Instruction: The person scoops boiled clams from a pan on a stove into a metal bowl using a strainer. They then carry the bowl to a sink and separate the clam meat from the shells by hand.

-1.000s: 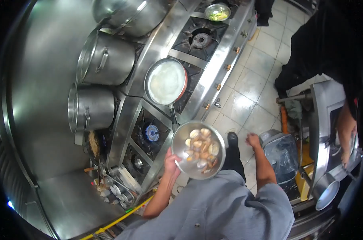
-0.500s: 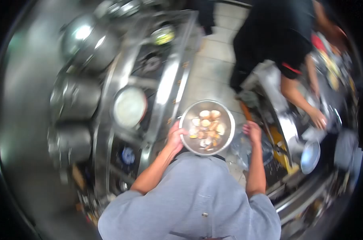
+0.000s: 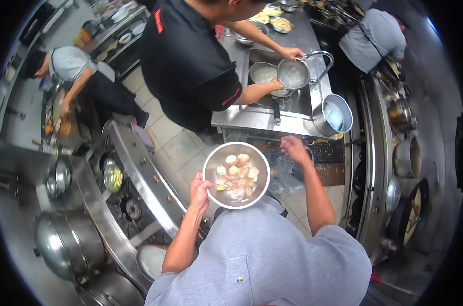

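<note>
A steel mixing bowl (image 3: pixel 209 164) is held out in front of my body. My left hand (image 3: pixel 201 191) grips its left rim, with the thumb over the edge and the fingers beneath. Inside lie several pale round and tan pieces of food (image 3: pixel 236 171), with a bit of yellow-green near the left; their kind is unclear. To the right of the bowl and apart from it, my right hand (image 3: pixel 293 148) hangs in the air with its fingers curled in, and nothing shows in it.
Ahead, a person in black (image 3: pixel 188 66) holds a metal bowl (image 3: pixel 293 75) over a sink (image 3: pixel 305 97). A tall pot (image 3: pixel 323 125) stands at the counter corner. Stove burners (image 3: pixel 132 208) line the left; pots (image 3: pixel 407 158) stand right. Two other people work farther off.
My view has swung right, bringing the sink counter and the person in black ahead of me. The bowl stays in my left hand; my right hand remains raised beside it.
</note>
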Demonstrator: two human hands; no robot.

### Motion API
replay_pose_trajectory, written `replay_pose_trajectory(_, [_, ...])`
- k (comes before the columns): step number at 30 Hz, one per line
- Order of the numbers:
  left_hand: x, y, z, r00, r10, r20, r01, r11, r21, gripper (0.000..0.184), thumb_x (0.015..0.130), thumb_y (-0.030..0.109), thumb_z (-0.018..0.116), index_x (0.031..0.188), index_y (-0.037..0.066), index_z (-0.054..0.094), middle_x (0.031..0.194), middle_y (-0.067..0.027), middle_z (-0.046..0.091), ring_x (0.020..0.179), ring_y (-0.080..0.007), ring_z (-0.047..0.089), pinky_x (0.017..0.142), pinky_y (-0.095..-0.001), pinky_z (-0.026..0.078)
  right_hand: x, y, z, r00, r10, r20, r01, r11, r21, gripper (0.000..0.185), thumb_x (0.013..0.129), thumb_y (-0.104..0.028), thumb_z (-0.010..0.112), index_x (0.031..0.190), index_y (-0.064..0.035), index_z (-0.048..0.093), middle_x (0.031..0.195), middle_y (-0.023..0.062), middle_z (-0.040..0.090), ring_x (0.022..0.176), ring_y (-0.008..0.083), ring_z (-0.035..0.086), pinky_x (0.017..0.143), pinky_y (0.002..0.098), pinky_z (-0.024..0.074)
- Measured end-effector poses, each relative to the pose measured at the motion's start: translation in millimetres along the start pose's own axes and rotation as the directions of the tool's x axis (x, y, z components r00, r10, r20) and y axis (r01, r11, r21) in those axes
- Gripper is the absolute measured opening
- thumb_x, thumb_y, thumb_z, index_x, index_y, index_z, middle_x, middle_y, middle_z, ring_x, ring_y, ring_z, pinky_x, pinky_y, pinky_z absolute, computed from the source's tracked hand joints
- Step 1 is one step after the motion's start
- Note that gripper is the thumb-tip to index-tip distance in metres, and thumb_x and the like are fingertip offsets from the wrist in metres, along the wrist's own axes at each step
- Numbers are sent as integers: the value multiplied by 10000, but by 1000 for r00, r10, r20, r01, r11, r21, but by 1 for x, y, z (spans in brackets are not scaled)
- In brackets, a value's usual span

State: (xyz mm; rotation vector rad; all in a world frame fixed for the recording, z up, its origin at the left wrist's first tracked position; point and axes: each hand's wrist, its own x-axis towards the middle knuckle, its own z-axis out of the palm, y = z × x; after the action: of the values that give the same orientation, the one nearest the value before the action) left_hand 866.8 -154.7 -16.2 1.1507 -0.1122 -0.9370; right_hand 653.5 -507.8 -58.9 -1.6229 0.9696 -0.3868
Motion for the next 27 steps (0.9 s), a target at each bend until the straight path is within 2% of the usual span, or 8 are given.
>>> replay_pose_trajectory(2, [18,-2,5,998,28,63,-30,999,26,265,778,-62,566,1018,48,591,848,-20,648,588,-82,576,440,-227,424,-2,-5,-13,996,-41,-79,41,999,-4,300,1018,-208,605,1232,0,642,973,75,704,783,141,672,661,289,530])
replay_pose_trajectory(6, [44,27,14,963,-101,250,63,985,158,244,776,-81,581,985,44,594,872,-26,650,710,-102,617,603,-239,510,-35,-68,-16,970,-75,-230,99,991,91,322,1037,-202,560,1278,5,616,1050,105,718,877,149,678,754,291,536])
replay_pose_trajectory(12, [73,44,20,911,-98,401,54,992,118,250,727,-102,560,906,71,574,854,-19,638,709,-95,603,616,-239,509,-56,-96,0,912,-128,-391,215,958,189,319,1048,-204,557,1286,-1,616,1060,103,721,888,145,679,767,292,539])
replay_pose_trajectory(15, [82,54,18,884,-185,428,77,963,257,265,701,-106,559,896,74,565,836,-12,624,687,-92,594,605,-240,508,-44,-98,9,909,-151,-389,263,932,252,338,1048,-224,574,1292,6,613,1057,96,721,892,137,675,776,279,536])
replay_pose_trajectory(17, [85,53,24,893,-96,439,-17,969,246,223,709,-86,576,860,76,557,720,16,569,501,-66,479,386,-251,363,-31,-94,12,913,-193,-359,293,923,248,357,1047,-239,585,1297,15,611,1060,92,721,899,131,672,782,267,533])
replay_pose_trajectory(21, [100,49,17,881,-140,451,-6,952,307,236,699,-100,570,855,77,558,714,15,559,499,-65,476,393,-228,347,-10,-114,18,912,-262,-316,335,920,203,368,1047,-248,587,1301,17,610,1060,95,719,905,127,670,778,266,533])
replay_pose_trajectory(23, [103,49,16,881,-125,455,-24,951,309,241,700,-104,569,857,78,556,722,16,560,520,-67,485,413,-228,359,5,-134,20,924,-305,-229,362,891,273,358,1042,-256,595,1283,7,624,1061,97,717,909,131,667,780,273,535])
replay_pose_trajectory(27, [101,60,27,879,-172,444,-18,920,392,243,704,-99,575,858,87,545,758,10,560,608,-82,511,507,-249,416,51,-155,27,928,-264,-261,353,848,395,328,1033,-233,599,1246,13,637,1061,111,713,925,161,679,794,292,547])
